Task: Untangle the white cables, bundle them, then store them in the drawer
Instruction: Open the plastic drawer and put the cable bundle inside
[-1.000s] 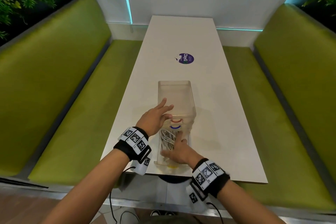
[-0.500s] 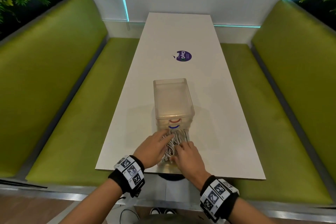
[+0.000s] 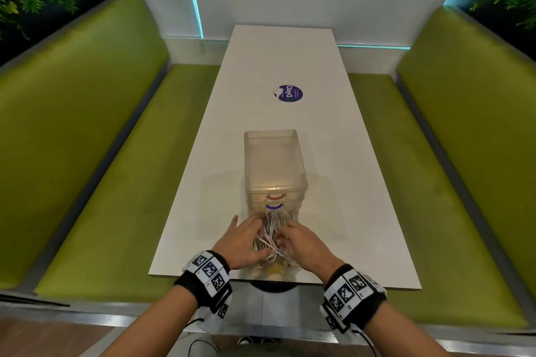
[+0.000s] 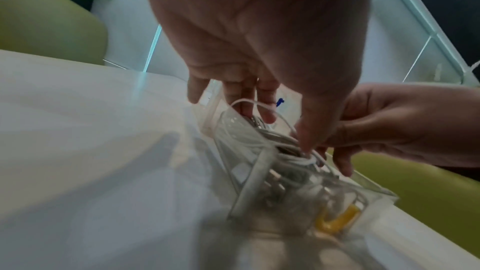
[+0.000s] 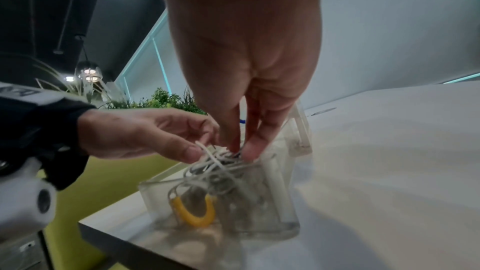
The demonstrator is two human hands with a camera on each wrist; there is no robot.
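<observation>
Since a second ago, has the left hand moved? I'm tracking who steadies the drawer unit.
Yes. The left hand has come off the clear drawer unit and moved toward the person, into the open drawer on the white cables.

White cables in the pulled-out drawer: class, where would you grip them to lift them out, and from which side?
Probably grip the white cables at the loose loops heaped above the drawer rim, coming from above. The drawer's clear walls block the sides, and both the left hand and right hand already reach in from above.
</observation>
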